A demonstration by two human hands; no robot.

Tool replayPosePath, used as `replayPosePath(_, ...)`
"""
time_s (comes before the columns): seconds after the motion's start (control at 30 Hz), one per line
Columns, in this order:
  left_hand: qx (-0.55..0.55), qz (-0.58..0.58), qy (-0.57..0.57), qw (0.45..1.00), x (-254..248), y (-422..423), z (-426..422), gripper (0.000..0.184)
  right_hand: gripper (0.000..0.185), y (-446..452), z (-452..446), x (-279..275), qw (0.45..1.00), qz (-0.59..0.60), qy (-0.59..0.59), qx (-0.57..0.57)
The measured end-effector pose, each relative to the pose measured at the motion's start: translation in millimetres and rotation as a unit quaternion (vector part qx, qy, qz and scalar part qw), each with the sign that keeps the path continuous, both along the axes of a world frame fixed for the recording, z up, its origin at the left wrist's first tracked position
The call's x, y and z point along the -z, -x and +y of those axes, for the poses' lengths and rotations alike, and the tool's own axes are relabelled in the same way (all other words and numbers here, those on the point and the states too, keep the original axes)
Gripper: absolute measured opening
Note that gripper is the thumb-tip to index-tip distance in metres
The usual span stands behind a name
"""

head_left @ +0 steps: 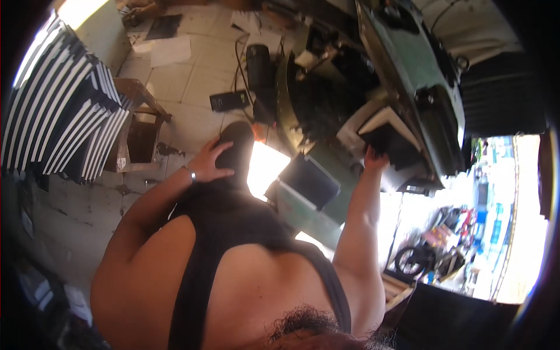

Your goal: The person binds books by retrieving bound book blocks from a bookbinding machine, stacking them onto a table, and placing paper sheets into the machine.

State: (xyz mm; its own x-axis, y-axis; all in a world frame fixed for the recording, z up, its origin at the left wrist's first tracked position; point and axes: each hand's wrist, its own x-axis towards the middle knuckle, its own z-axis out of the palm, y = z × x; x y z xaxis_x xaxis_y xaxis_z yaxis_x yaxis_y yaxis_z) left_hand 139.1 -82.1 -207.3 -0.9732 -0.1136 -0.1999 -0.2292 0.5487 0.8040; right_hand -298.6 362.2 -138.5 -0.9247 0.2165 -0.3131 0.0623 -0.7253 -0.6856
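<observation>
My left hand [213, 162], with a silver band at the wrist, lies on my dark-clad knee [236, 146], fingers spread and holding nothing. On the right, my arm stretches out to a large green machine [431, 76]. My right hand [376, 160] grips the near edge of a black-covered book [394, 144] at the machine. Pale pages or board [388, 121] show beyond the black cover; the fingertips are partly hidden. Another black book or cover [309, 179] lies on a greenish surface between my knee and right arm.
A tall stack of black-covered books [58, 111] with white page edges stands at the left, beside a wooden stool [140, 125]. Papers [171, 51] and a black box [228, 101] lie on the tiled floor. A motorcycle [417, 256] is outside the bright opening at right.
</observation>
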Motion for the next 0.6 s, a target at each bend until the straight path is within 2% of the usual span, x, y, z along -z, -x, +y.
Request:
replayPosePath(0.03,-0.001,0.006,-0.003,1.0,4,-2,4,0.094,0.047,-17,7,17,0.998,-0.059,-0.02,0.01)
replayPosePath(0.1,0.0,0.0,-0.01,1.0,4,-1,6,0.093,0.041,-41,15,39,0.997,-0.046,-0.064,-0.013)
replayPosePath(0.3,0.001,-0.003,-0.006,1.0,-1,2,11,0.092,0.028,-134,17,54,0.99,-0.064,-0.126,-0.029)
replayPosePath(0.37,0.0,0.001,0.002,1.0,0,4,11,0.092,0.035,-172,7,64,0.99,-0.077,-0.122,-0.009)
replayPosePath(0.4,0.001,0.001,0.004,1.0,0,4,12,0.092,0.038,-191,3,69,0.989,-0.083,-0.12,-0.001)
replayPosePath(0.47,0.002,0.0,0.008,1.0,0,3,12,0.092,0.066,-223,8,97,0.975,-0.208,-0.075,0.015)
replayPosePath(0.53,0.0,0.0,0.017,1.0,2,4,12,0.093,0.088,-244,-10,87,0.917,-0.313,-0.218,0.12)
replayPosePath(0.57,-0.001,0.004,0.012,1.0,3,3,12,0.093,0.1,-253,-14,83,0.87,-0.363,-0.287,0.17)
replayPosePath(0.6,-0.001,0.008,0.009,1.0,4,3,12,0.093,0.108,-254,-3,87,0.867,-0.334,-0.347,0.13)
